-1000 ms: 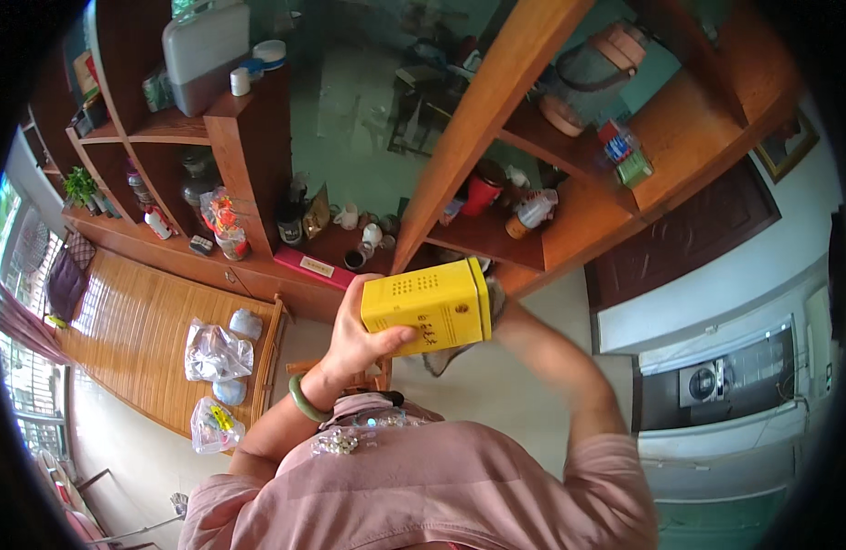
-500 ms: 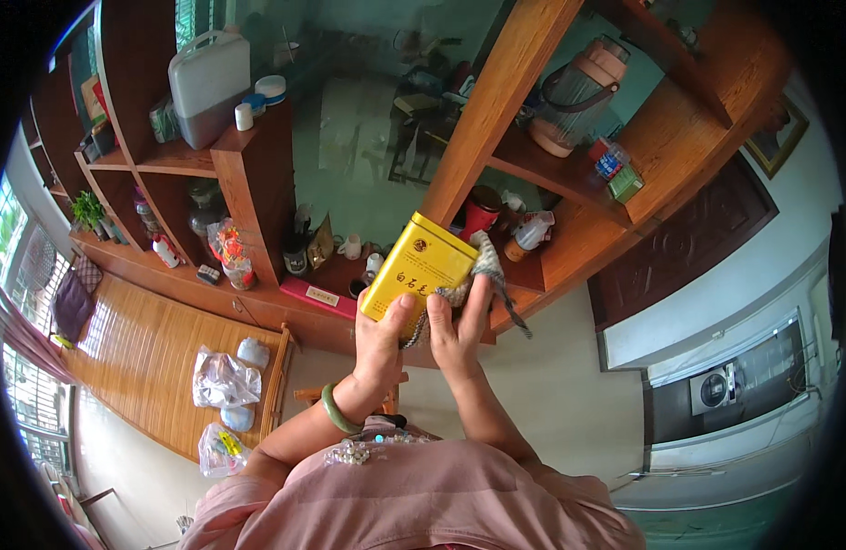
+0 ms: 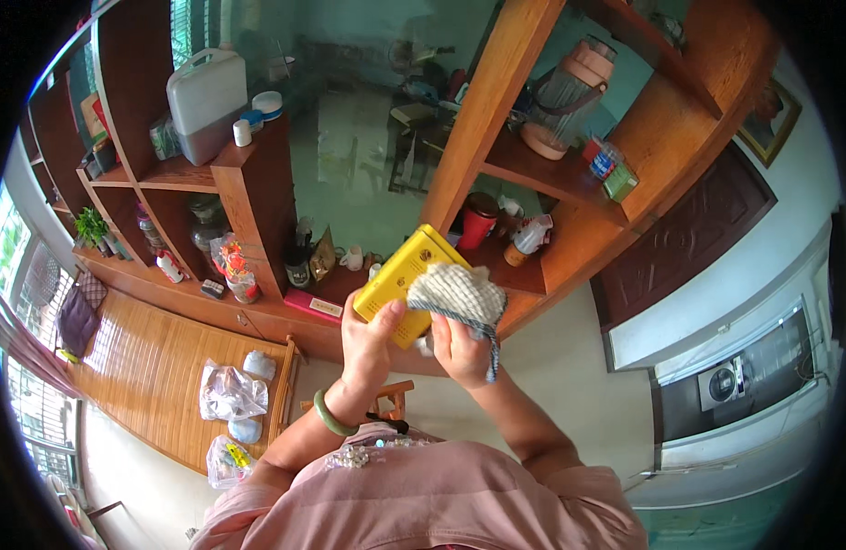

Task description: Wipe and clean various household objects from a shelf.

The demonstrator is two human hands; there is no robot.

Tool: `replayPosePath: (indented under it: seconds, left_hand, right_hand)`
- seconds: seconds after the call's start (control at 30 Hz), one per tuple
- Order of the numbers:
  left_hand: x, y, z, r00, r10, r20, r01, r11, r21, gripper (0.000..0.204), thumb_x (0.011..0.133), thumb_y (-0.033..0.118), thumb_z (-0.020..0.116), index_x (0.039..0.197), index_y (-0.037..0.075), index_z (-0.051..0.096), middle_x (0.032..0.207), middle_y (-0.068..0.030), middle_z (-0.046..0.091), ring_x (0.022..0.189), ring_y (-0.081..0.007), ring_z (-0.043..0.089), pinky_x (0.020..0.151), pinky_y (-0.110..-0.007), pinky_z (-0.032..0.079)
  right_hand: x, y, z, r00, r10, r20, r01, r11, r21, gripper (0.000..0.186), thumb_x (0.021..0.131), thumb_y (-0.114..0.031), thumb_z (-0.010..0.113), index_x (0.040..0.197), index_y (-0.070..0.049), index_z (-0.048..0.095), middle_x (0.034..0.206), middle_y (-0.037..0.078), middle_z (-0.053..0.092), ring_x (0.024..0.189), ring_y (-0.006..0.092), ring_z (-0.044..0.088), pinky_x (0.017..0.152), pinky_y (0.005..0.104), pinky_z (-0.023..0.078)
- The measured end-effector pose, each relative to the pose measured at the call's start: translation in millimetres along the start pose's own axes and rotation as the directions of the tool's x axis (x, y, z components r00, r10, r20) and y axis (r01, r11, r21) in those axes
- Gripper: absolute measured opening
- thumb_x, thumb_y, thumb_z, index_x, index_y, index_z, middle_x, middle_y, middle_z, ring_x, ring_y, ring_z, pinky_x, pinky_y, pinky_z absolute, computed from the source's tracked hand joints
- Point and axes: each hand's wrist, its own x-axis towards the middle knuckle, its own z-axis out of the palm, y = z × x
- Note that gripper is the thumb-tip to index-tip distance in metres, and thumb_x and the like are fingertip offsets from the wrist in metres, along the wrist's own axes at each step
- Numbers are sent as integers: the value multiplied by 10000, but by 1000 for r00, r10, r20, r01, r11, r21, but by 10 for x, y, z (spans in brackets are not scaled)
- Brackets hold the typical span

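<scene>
My left hand [image 3: 368, 335] is closed around the left side of a yellow rectangular tin [image 3: 386, 275], thumb on its face, and the tin is tilted toward the upper right. My right hand [image 3: 455, 348] is closed on a folded grey-white checked cloth [image 3: 455, 293] with a dark edge, which covers the lower right of the tin and dangles past my fingers. The hand's fingertips are partly hidden under the cloth.
Wooden shelving [image 3: 483, 110] ahead carries a clear kettle [image 3: 565, 96], a plastic canister [image 3: 205, 101], a red can [image 3: 478, 220] and several jars. A slatted wooden bed [image 3: 157, 376] with bags is at left; a dark door [image 3: 680, 238] is at right.
The tin has turned from lying sideways to a tilted upright angle. My right hand and cloth have swung in from behind it, and the cloth now lies over the tin's front face.
</scene>
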Motion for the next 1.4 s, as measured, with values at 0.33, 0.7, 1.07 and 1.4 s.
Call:
replayPosePath:
  seconds: [0.33,0.7,1.07,1.4]
  left_hand:
    - [-106,100,115,990,-87,108,99,989,-108,457,743,191,681,1060,-13,423,983,-89,552,867,-172,569,755,-288,479]
    - [-119,260,99,989,10,149,-83,868,489,576,671,167,735,1055,-14,346,945,-102,532,845,-135,541,706,-272,481]
    - [-147,599,-147,693,28,720,-716,135,684,635,537,216,780,1015,3,420,892,-183,557,811,-345,568,682,-387,468]
    - [-57,397,-232,903,51,427,-307,772,556,636,585,243,770,1051,3,411,942,-109,550,857,-186,565,738,-320,468]
  right_hand:
    - [-93,298,-193,936,330,-122,-256,877,407,235,756,-14,630,965,14,525,885,-5,499,637,34,393,573,171,349]
    - [563,276,-347,874,289,389,-477,658,583,487,766,-168,651,1194,-56,449,1114,109,541,1020,177,527,860,288,403]
    - [498,353,39,546,182,818,-692,649,318,248,837,-237,568,870,0,632,805,39,628,771,83,547,710,257,442]
    - [142,519,342,471,62,880,-769,-459,444,258,842,-259,551,954,-29,574,923,57,571,859,142,546,766,284,441]
